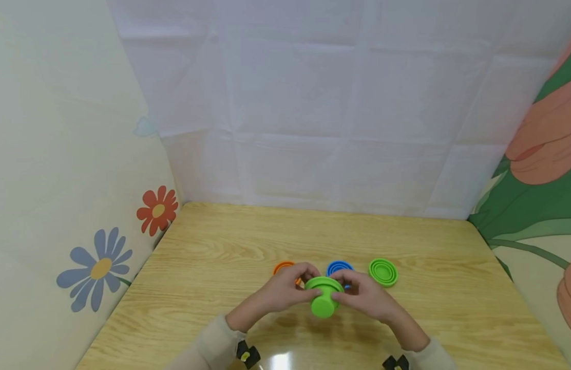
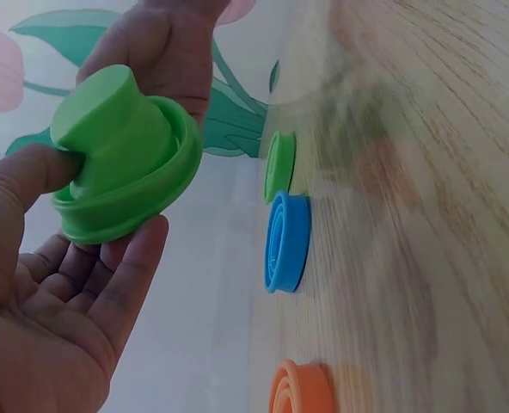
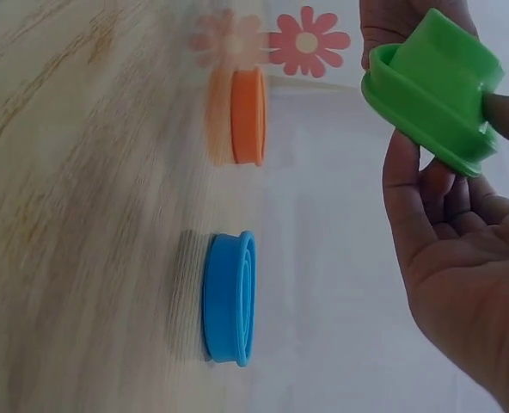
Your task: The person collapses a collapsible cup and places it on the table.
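Note:
A green collapsible cup (image 1: 323,303) is held above the table between both hands, its narrow base pushed out and tipped toward the head camera. My left hand (image 1: 285,289) grips its left side, thumb on the wall and fingers under the rim, as the left wrist view shows. On the other side my right hand (image 1: 366,295) pinches the same cup, thumb against the wall and fingers at the rim. Behind the hands lie a flattened orange cup (image 1: 283,266) and a flattened blue cup (image 1: 339,266), both partly covered by the hands in the head view.
A second green cup (image 1: 383,272), folded flat, lies right of the blue one. The wood-grain table (image 1: 230,236) meets a white cloth backdrop (image 1: 285,103) at its far edge. Flower-printed panels (image 1: 100,270) stand at the left and right sides.

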Demonstrator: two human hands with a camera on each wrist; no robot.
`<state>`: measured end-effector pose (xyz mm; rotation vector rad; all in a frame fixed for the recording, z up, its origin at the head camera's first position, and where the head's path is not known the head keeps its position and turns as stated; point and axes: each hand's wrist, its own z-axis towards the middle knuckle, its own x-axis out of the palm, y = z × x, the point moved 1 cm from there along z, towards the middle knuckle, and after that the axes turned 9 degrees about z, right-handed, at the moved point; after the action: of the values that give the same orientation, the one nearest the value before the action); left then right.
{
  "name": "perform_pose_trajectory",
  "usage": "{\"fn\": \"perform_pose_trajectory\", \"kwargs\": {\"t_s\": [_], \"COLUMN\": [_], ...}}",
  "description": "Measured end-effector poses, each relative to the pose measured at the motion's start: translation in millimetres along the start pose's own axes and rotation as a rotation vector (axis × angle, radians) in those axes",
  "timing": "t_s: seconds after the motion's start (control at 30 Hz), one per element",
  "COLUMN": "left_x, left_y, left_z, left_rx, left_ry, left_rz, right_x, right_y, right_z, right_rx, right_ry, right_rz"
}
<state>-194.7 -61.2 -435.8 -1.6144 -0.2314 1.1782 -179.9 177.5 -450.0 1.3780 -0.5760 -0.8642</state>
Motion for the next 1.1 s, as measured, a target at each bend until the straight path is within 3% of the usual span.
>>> {"fn": "perform_pose_trajectory", "kwargs": {"t_s": [0.23, 0.4, 0.5, 0.67, 0.87, 1.1], "left_x": [3.2, 2.6, 0.9, -3.0, -5.3, 0.3], "left_y": [-4.5, -4.9, -3.7, -3.4, -5.9, -6.0], "left_z": [1.1, 1.0, 0.6, 0.1, -1.0, 0.8], "left_rx": [0.013, 0.056, 0.077, 0.090, 0.080, 0.109], "left_ry": [-0.081, -0.135, -0.133, -0.064, -0.015, -0.107], "left_rz": [0.101, 0.152, 0.141, 0.095, 0.038, 0.082], "right_x": [5.0, 7.4, 8.6, 10.2, 10.8, 9.7], "right_y": [-2.3, -1.2, 0.9, 3.7, 4.6, 3.1], "right_z": [2.3, 2.4, 2.1, 1.3, 1.7, 0.1], "right_rx": [-0.098, -0.159, -0.202, -0.254, -0.274, -0.255], "right_ry": [-0.086, -0.141, -0.166, -0.203, -0.258, -0.254], "right_rz": [-0.137, -0.270, -0.359, -0.460, -0.490, -0.366]}}
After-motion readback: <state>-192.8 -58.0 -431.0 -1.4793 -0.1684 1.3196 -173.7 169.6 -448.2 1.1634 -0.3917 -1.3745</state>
